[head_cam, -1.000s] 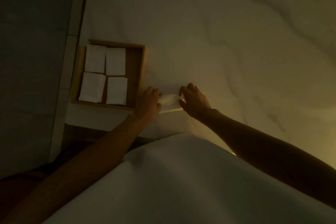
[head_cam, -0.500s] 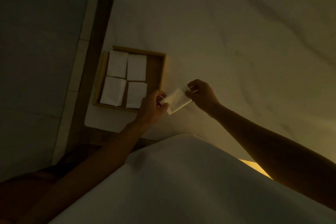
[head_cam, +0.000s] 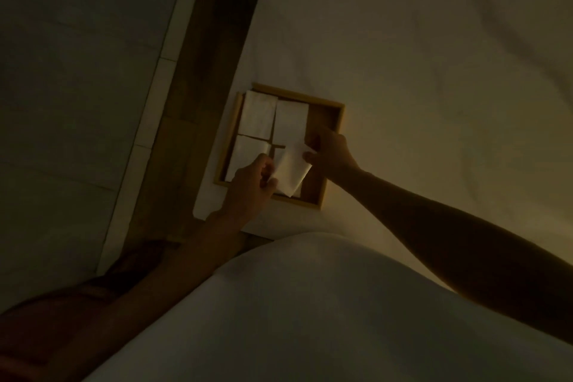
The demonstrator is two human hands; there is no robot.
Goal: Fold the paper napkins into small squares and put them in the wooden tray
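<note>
Dim white table (head_cam: 434, 71) | folded napkin (head_cam: 291, 172) now over wooden tray (head_cam: 333, 139) | left hand (head_cam: 248, 186), right hand (head_cam: 330, 150) grips pinching it

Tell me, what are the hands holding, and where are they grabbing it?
A folded paper napkin, held over the wooden tray. The left hand pinches its lower left edge, and the right hand pinches its upper right corner.

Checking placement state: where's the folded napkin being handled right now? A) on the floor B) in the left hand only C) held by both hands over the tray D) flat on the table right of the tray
C: the folded napkin is pinched between the left hand and the right hand, above the near right part of the wooden tray.
</note>
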